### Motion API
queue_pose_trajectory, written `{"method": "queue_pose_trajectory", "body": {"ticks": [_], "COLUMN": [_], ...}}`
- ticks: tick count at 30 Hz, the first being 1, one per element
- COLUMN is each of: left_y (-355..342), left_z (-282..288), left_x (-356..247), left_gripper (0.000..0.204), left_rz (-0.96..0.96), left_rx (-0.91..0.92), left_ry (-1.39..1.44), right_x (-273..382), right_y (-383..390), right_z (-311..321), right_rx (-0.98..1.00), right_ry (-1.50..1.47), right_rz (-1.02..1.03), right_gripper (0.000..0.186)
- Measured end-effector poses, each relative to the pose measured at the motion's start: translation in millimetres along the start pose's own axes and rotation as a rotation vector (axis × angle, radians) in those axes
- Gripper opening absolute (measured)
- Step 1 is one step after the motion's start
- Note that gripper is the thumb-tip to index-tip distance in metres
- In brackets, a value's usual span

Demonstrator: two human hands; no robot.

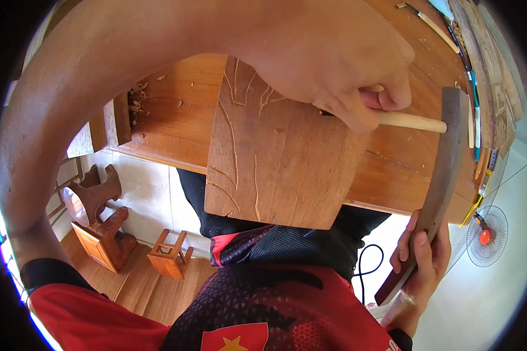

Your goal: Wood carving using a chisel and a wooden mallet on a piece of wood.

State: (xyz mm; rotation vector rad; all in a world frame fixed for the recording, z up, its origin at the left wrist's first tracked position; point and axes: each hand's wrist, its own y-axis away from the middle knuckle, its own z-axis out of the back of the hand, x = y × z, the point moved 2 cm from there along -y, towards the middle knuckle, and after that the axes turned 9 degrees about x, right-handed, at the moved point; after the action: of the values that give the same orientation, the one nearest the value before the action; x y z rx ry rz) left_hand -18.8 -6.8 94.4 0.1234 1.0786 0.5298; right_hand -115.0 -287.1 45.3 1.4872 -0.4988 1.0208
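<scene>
The board (287, 161) lies flat on the counter (173, 131), its near end running past the front edge and over the person's lap, an overhang that seems meant to bring its face within easy reach of both arms; whether the legs bear any of its weight, I cannot tell. Thin grooves (235, 143) curve over its left part, while the right part looks mostly plain.

The left grip (351, 73) is clenched around a chisel (413, 121), the fingers folded low on the pale handle, with only a bit of dark metal showing at the board's face. Such a low hold probably steadies the cutting end against the wood and leaves the butt of the handle clear. The left forearm arches over the board's far side, likely so that the tool can point leftward.

The right grip (424, 251) is wrapped around the lower end of a long wooden bar (444, 167), whose upper part stands at the handle's butt, touching or nearly so. Held near one end, the bar presumably has more swing. Slim tools (436, 29) lie along the counter's right side, perhaps to be handy, and shavings (139, 88) gather at its left
</scene>
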Motion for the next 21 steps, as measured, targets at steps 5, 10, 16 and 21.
{"method": "queue_pose_trajectory", "body": {"ticks": [5,10,16,21], "left_y": [-8.6,-11.2,-19.4,-6.1], "left_z": [0.0,-0.9,-5.0,-5.6], "left_x": [13.1,26.6,29.3,42.1], "left_gripper": [0.020,0.020,0.021,0.022], "left_rz": [-0.038,-0.050,-0.063,-0.078], "left_rx": [-0.108,-0.215,-0.337,-0.441], "left_ry": [-0.054,-0.110,-0.189,-0.268], "right_x": [-4.6,-3.8,-7.6,-6.6], "right_y": [2.3,4.4,4.6,3.7], "right_z": [5.8,-7.4,-8.6,-3.1], "right_rx": [-0.065,-0.029,0.021,0.035], "right_ry": [-0.010,0.009,0.011,-0.044], "right_rz": [0.062,-0.034,-0.065,-0.011], "right_gripper": [0.035,0.039,0.040,0.039]}}
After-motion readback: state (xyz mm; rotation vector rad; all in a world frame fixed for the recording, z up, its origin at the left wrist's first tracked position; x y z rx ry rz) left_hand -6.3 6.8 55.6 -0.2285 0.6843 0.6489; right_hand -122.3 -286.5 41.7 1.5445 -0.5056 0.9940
